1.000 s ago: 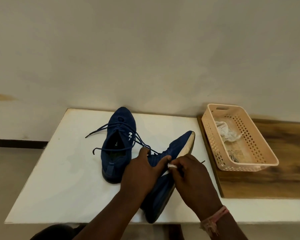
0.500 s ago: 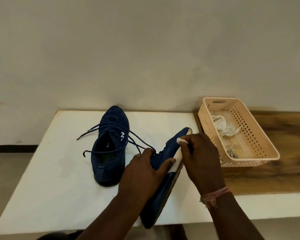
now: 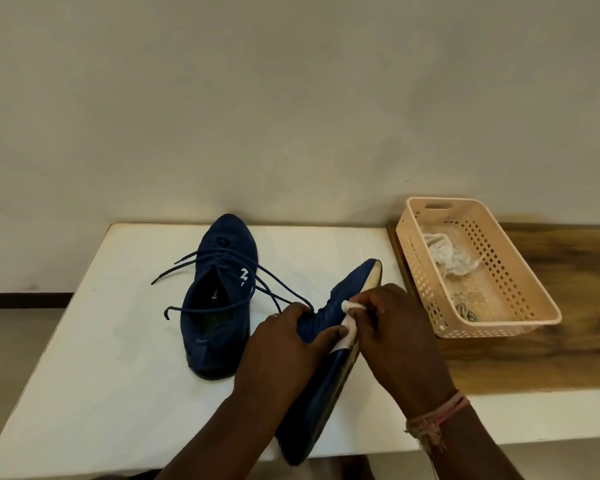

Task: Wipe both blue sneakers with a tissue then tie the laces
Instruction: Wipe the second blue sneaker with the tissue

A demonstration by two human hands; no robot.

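Fingers of the right hand (image 3: 395, 327) pinch the tissue (image 3: 352, 318) against the tilted sneaker (image 3: 329, 368), now nearer mid-shoe (earlier by the toe). Left hand (image 3: 284, 344) grips that sneaker; the other sneaker (image 3: 219, 296) lies left of it, laces loose.

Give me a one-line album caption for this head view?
Left hand steadies a tilted blue sneaker while right hand rubs it with tissue.

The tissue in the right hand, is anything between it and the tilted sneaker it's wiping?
Nothing visible. The right hand pinches the tissue directly against the tilted sneaker, while the left hand grips that sneaker beside it.
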